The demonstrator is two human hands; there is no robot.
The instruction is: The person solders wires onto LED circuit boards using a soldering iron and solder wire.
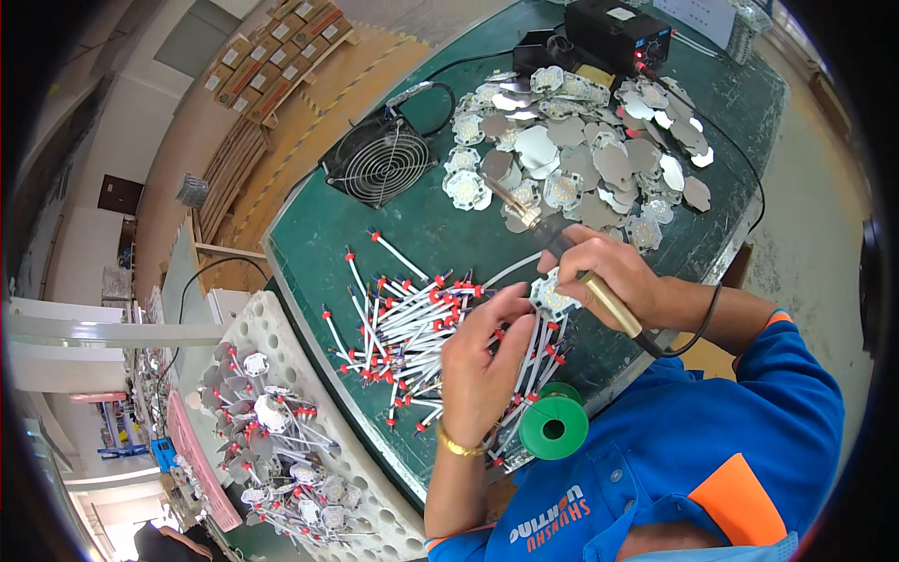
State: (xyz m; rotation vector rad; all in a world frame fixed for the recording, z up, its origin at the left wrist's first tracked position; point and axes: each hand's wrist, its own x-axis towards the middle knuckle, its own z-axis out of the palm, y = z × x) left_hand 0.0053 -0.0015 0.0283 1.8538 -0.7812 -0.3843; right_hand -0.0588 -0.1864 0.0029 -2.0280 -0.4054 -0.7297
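My right hand [609, 276] is closed around a soldering iron [613, 304], its tip pointing up and left toward the pile of boards. Right below those fingers is a round LED board [552, 298] with a pale scalloped edge, and the fingertips touch it. My left hand [482, 361] is at the board's left edge, thumb and fingers curled together; what lies between their tips is hidden. Under and beside it spreads a heap of short white cables [412, 323] with red collars. A green solder spool [552, 421] stands near the table's front edge.
Many silvery LED boards [576, 159] are heaped at the back. A black fan [379, 159] sits to the left, with a black soldering station [618, 37] at the far edge. Wired boards [272, 412] lie on a pale perforated slab [361, 459] at the left. The iron's cord [749, 178] loops along the right.
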